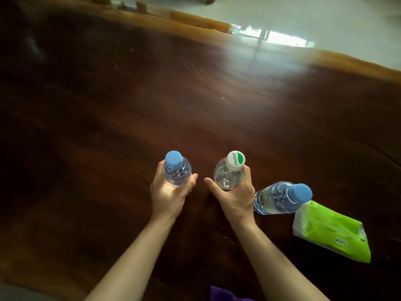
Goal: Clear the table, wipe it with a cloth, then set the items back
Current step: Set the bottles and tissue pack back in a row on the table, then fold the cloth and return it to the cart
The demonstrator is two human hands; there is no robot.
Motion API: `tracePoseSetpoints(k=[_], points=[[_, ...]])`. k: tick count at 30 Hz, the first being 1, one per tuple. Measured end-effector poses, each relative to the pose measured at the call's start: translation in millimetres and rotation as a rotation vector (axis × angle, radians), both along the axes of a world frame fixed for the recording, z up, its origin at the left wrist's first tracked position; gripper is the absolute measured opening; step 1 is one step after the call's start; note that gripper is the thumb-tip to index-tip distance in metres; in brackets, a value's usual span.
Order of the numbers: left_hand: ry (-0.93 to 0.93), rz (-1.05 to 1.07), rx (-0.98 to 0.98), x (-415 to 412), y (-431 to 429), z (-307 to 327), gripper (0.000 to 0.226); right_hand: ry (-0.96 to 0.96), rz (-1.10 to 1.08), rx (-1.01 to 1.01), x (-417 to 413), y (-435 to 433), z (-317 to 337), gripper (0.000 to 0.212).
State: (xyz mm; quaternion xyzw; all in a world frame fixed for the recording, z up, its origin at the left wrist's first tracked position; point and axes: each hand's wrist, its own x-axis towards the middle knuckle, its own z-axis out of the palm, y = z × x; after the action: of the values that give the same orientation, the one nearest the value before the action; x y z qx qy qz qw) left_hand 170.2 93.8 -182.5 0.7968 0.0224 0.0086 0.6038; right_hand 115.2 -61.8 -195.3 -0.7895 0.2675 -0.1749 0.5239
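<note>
Spreading across nearly the whole view, the dark wooden table (pixel 108 127) carried a bright patch of window glare toward its far right, and beyond its far edge lay a pale floor (pixel 325 16). Both bare forearms reached forward from the bottom of the view over the near part of the table. At the right, a green and white tissue pack (pixel 332 232) lay flat on the table. Just beside its far corner, a blue-capped water bottle (pixel 280 197) appeared to stand on its own, untouched, its side close to the right hand. The left hand (pixel 168 192) had its fingers (pixel 193 177) wrapped around the body of another blue-capped bottle (pixel 176 169), held upright with the cap toward the camera. The right hand (pixel 235 195) gripped a clear bottle with a white cap (pixel 229 172) marked "Cestbon", thumb on the left side and fingers round the right. The two held bottles stood side by side, apart, with the thumbs nearly meeting between them; whether their bases touched the table could not be told. A purple cloth (pixel 225 294) showed at the bottom edge, between the forearms.
</note>
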Motion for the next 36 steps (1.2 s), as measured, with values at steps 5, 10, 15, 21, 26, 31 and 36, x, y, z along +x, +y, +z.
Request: tracePoseSetpoints(k=[5, 10, 15, 21, 26, 31, 36], points=[[-0.004, -0.03, -0.003, 0, 4, -5, 0.054, -0.015, 0.052, -0.004, -3, 1, -2, 0.078], [0.009, -0.074, 0.004, -4, 10, -5, 0.062, -0.003, 0.085, -0.006, -6, 0, 1, 0.081], [0.049, -0.12, 0.03, -12, 26, -4, 0.085, 0.045, 0.145, -0.011, -21, 1, 5, 0.112], [0.1, -0.118, 0.13, -41, 54, -2, 0.098, 0.071, 0.137, -0.06, -53, 10, 16, 0.116], [0.113, -0.12, 0.184, -70, 78, -6, 0.091, 0.058, 0.089, -0.122, -86, 20, 25, 0.105], [0.099, -0.158, 0.191, -106, 95, -6, 0.076, 0.039, 0.025, -0.181, -132, 32, 37, 0.086], [0.087, -0.237, 0.201, -147, 107, -5, 0.046, 0.075, -0.018, -0.251, -196, 41, 43, 0.045]])
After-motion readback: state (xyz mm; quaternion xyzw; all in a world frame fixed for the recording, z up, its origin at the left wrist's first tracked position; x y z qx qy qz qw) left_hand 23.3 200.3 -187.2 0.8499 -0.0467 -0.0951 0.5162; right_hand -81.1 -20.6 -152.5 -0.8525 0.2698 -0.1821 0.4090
